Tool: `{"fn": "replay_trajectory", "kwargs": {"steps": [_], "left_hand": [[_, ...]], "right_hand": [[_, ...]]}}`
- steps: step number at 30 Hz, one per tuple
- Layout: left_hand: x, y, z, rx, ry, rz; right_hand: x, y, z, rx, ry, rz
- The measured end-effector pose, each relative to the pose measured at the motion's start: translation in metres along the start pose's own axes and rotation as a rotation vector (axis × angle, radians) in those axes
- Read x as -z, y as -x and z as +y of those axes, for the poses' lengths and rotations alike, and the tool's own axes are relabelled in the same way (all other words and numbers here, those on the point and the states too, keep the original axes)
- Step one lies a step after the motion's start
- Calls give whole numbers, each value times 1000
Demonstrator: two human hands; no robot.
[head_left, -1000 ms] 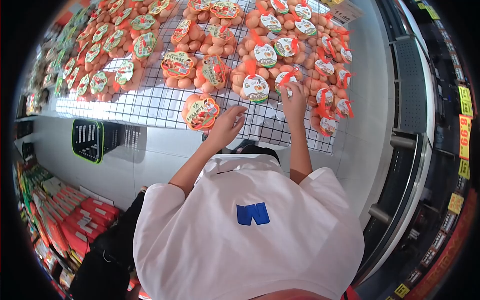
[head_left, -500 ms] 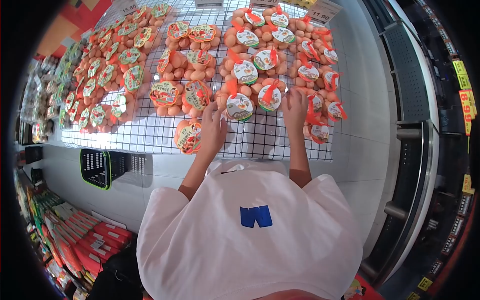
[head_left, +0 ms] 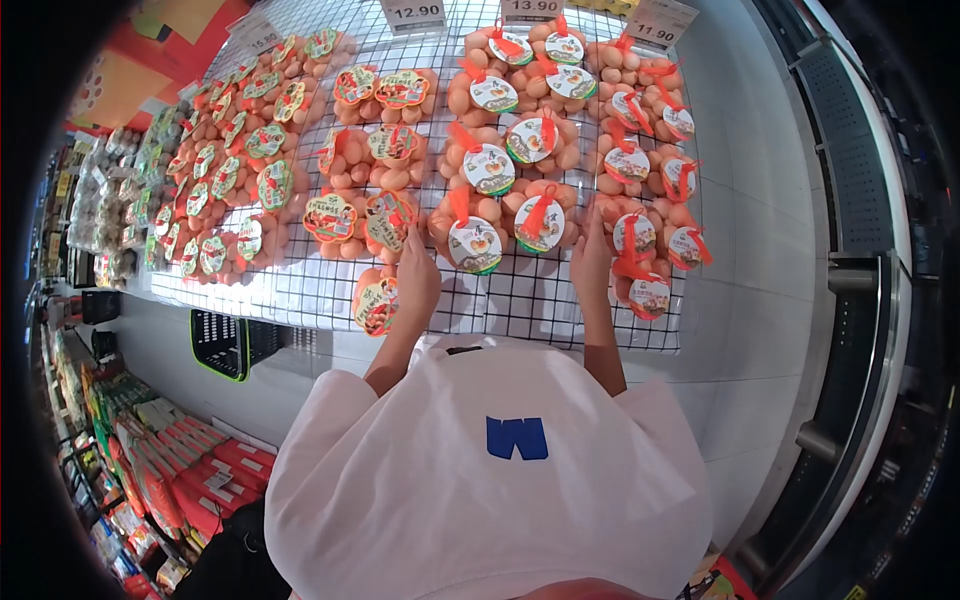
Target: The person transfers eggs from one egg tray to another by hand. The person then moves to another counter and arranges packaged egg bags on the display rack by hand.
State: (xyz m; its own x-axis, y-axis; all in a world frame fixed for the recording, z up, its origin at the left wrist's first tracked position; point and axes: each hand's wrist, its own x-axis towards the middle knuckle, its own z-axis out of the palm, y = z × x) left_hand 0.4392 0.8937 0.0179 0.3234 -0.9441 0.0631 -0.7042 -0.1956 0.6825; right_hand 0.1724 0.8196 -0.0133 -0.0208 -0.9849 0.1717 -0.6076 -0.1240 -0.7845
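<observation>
Net bags of brown eggs lie in rows on a display table, and my two hands reach into the front row. My left hand point(head_left: 418, 278) is between a bag with an orange-edged label point(head_left: 390, 220) and the left bag with a round white label point(head_left: 475, 246). Its fingers are extended, edge-on. On the other side, my right hand point(head_left: 591, 265) stands upright beside the right white-labelled bag point(head_left: 540, 222), fingers straight. Neither hand is wrapped around a bag; whether the fingertips touch the eggs is hard to see.
A black-and-white grid cloth point(head_left: 520, 310) covers the table. Price cards point(head_left: 533, 11) stand at the back. A black basket with a green rim point(head_left: 220, 345) is on the floor at left. Red packages point(head_left: 215, 475) lie lower left; a dark shelf unit point(head_left: 850, 350) runs along the right.
The camera view has shifted, so the table sits lower. My left hand has turned more edge-on beside the bags, and my right hand has straightened along the right bag's side.
</observation>
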Motion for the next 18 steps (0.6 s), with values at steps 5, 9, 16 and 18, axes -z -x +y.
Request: {"fn": "replay_trajectory", "kwargs": {"steps": [5, 9, 16, 18], "left_hand": [[2, -3, -6, -48, -62, -9], [5, -3, -4, 53, -81, -56], [12, -8, -3, 30, -8, -57], [11, -9, -5, 17, -15, -44]], "right_hand": [[8, 1, -12, -25, -62, -22], [5, 2, -5, -35, -1, -27], [6, 0, -6, -14, -22, -40], [7, 1, -10, -42, -28, -56]]}}
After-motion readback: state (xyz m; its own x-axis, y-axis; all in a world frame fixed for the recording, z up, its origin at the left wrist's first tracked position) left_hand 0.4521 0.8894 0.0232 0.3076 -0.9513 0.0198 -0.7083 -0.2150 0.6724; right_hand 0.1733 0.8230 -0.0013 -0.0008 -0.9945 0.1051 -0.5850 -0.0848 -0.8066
